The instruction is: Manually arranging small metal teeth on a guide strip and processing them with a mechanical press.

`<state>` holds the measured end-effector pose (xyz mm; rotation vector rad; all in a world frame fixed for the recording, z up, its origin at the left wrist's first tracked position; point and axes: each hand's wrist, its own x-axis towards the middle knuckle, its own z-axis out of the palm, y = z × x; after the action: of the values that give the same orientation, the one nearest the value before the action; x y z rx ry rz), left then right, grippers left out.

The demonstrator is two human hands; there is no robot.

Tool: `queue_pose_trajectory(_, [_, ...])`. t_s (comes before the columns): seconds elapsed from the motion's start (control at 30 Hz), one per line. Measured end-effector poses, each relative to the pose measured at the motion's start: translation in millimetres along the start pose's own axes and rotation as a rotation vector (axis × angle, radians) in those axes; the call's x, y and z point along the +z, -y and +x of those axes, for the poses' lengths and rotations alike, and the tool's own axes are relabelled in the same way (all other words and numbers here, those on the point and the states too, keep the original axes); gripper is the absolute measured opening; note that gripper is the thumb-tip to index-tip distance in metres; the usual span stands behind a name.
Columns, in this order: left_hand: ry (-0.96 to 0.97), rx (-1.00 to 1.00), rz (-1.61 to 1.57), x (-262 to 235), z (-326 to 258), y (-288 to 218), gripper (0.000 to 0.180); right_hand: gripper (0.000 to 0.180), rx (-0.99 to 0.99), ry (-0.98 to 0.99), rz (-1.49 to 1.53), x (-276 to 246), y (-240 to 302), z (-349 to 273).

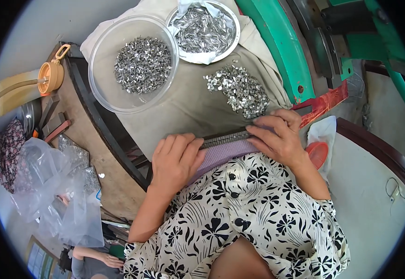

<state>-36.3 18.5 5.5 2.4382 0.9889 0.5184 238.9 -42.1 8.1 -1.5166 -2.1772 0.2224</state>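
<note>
A long row of small metal pieces lies in a dark, narrow strip at the cloth's near edge, in front of my body. My left hand bends its fingers over the left end of this row, with the thumb toward the middle. At the other end, my right hand closes its fingers and thumb on the row. Just beyond the right fingers, a loose pile of small shiny metal pieces rests on the grey-green cloth. Both palms face down, so the exact grip underneath is hidden.
A clear round tub of metal bits and a lined metal bowl of slivers stand beyond. A green machine frame rises at right. Plastic bags and a yellow cup are left; another person's arm shows lower left.
</note>
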Motion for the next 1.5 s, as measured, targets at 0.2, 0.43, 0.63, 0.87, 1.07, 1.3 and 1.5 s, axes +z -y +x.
queue_pose_trajectory(0.2, [0.018, -0.082, -0.034, 3, 2, 5, 0.032, 0.035, -0.013, 0.087, 0.002, 2, -7, 13])
queue_pose_trajectory(0.43, [0.014, -0.143, -0.136, 2, 3, 5, 0.034, 0.035, -0.107, 0.020, -0.034, 8, 9, 17])
queue_pose_trajectory(0.63, [0.016, -0.160, -0.144, 1, 2, 4, 0.033, 0.019, -0.145, 0.079, -0.110, 8, 19, 33])
queue_pose_trajectory(0.87, [0.033, -0.115, -0.142, -3, 5, 3, 0.032, 0.010, -0.193, 0.184, -0.222, -4, 27, 46])
queue_pose_trajectory(1.07, [0.062, -0.119, -0.128, -4, -4, 5, 0.030, 0.020, 0.053, 0.084, 0.236, -19, -6, 99])
queue_pose_trajectory(1.3, [0.036, -0.132, -0.203, -6, 5, 0, 0.036, 0.011, -0.041, -0.045, 0.251, 24, -42, 175])
queue_pose_trajectory(1.5, [0.000, -0.132, -0.220, -6, 5, -2, 0.038, 0.007, -0.130, 0.005, 0.008, 52, -44, 195])
